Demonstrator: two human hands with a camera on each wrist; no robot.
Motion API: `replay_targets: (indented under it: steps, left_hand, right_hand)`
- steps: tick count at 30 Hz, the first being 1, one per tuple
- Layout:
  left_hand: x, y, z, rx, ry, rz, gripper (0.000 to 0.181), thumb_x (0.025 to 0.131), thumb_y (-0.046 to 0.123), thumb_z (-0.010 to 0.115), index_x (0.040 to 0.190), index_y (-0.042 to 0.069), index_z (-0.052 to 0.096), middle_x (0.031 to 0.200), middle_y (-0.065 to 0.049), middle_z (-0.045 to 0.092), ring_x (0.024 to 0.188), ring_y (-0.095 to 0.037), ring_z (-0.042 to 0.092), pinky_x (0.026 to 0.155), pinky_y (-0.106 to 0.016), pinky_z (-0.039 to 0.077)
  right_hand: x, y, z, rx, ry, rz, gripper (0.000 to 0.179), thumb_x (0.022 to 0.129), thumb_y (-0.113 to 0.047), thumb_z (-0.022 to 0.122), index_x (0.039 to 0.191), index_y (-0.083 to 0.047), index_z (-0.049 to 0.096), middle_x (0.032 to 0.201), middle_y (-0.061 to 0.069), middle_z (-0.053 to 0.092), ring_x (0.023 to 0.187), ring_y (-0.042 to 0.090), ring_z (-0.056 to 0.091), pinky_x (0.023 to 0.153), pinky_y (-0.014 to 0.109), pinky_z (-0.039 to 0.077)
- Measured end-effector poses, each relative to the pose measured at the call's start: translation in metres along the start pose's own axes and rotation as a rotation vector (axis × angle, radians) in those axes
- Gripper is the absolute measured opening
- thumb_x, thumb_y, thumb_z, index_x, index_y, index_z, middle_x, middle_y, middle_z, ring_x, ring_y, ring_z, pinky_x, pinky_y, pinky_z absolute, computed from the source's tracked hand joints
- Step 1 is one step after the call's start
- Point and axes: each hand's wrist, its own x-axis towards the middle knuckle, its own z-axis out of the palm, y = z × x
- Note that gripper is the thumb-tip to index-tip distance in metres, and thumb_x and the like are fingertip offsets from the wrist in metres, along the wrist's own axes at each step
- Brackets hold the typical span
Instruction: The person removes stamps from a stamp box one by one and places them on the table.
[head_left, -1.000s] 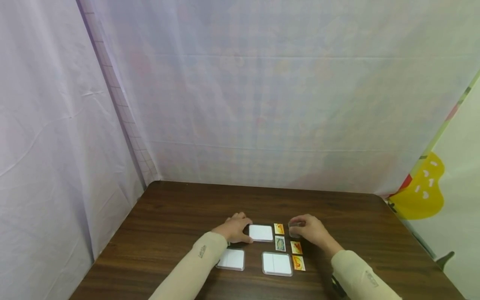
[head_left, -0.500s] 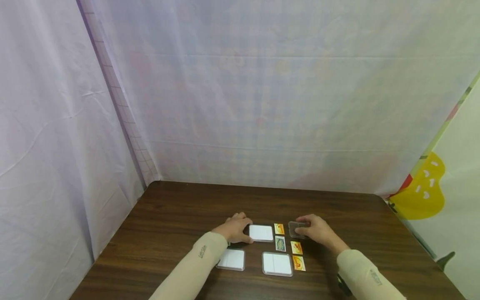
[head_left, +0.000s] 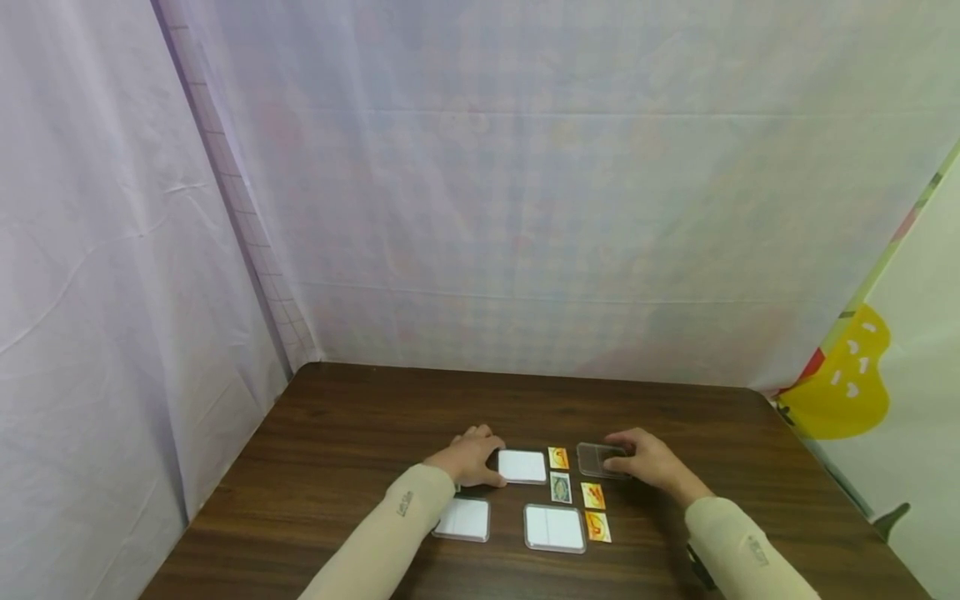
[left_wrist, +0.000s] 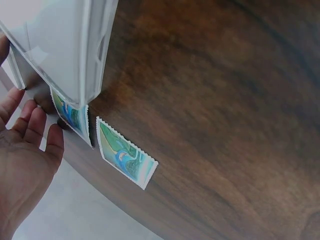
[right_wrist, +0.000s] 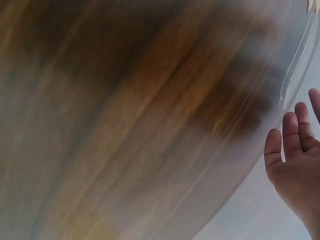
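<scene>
My left hand (head_left: 468,458) rests on the table, thumb and index finger at the left edge of a clear plastic case with a white insert (head_left: 522,467). In the left wrist view its fingers look relaxed, near a white-backed case (left_wrist: 55,45). My right hand (head_left: 647,460) reaches over the right part of a clear cover (head_left: 591,458) lying on the table; thumb and index touch it. The right wrist view has the fingers extended beside a clear plastic edge (right_wrist: 299,65). Between the cases lie an orange stamp (head_left: 558,458) and a green stamp (head_left: 561,487).
Nearer me are two more cases with white inserts, one left (head_left: 467,518) and one right (head_left: 554,527). Two orange stamps (head_left: 592,496) lie by the right one. The left wrist view shows blue-green stamps (left_wrist: 126,154) on the brown table (head_left: 405,400). Pale curtains stand behind.
My right hand has slid to the right across the clear cover, exposing more of its left part. The cover appears to stay in place. My left hand has not moved.
</scene>
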Motion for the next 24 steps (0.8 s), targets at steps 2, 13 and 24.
replay_targets:
  steps: [2,13,24]
  left_hand:
    - [0.0,0.0,0.0,0.004,0.0,0.003,0.058,0.086,0.042,0.076,0.135,0.016,0.058,0.136,-0.006,0.048,0.129,-0.024,0.041,0.107,-0.041,0.036]
    - [0.001,0.0,0.0,0.007,0.006,0.006,0.059,0.085,0.042,0.077,0.133,0.016,0.058,0.135,-0.006,0.049,0.128,-0.024,0.042,0.107,-0.041,0.035]
    - [0.0,0.001,0.0,-0.002,0.008,-0.002,0.058,0.084,0.041,0.078,0.133,0.016,0.059,0.136,-0.006,0.049,0.129,-0.024,0.041,0.108,-0.041,0.035]
  right_hand:
    - [0.0,0.003,-0.001,-0.007,0.001,-0.001,0.048,0.081,-0.021,0.08,0.12,0.003,0.066,0.117,0.023,0.062,0.105,0.037,0.058,0.09,0.056,0.045]
    - [0.001,0.01,-0.002,-0.037,-0.032,0.0,0.058,0.077,-0.023,0.083,0.123,0.006,0.062,0.124,0.03,0.055,0.112,0.045,0.053,0.095,0.06,0.041]
    - [0.002,0.014,0.003,-0.117,-0.053,-0.046,0.067,0.071,-0.024,0.087,0.126,0.006,0.061,0.125,0.031,0.052,0.115,0.05,0.048,0.097,0.063,0.038]
